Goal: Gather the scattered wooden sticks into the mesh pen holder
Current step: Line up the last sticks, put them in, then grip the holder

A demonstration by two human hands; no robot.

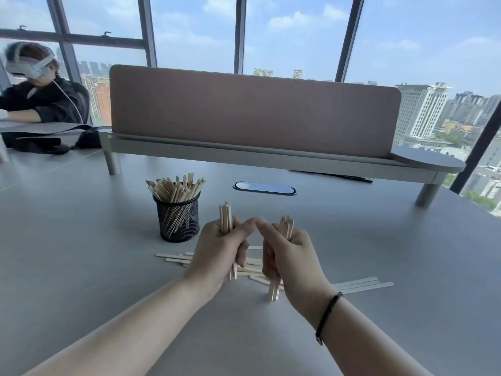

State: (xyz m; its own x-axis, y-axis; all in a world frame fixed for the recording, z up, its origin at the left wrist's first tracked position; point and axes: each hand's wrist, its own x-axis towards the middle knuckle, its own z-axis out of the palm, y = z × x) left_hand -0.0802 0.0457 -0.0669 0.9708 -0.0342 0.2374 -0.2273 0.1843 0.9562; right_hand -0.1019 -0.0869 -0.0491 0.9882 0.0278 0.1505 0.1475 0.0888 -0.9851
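Left hand (217,248) grips upright bundle of pale flat wooden sticks (225,217); right hand (290,253) grips second bundle (286,226). Black mesh pen holder (179,218) stick-filled; more scattered on grey bench (81,240).

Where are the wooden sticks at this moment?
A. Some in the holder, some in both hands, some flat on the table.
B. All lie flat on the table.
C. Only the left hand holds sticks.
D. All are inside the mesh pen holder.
A: the mesh pen holder is full of sticks, the left hand and the right hand each hold a bundle, and loose sticks lie on the table.
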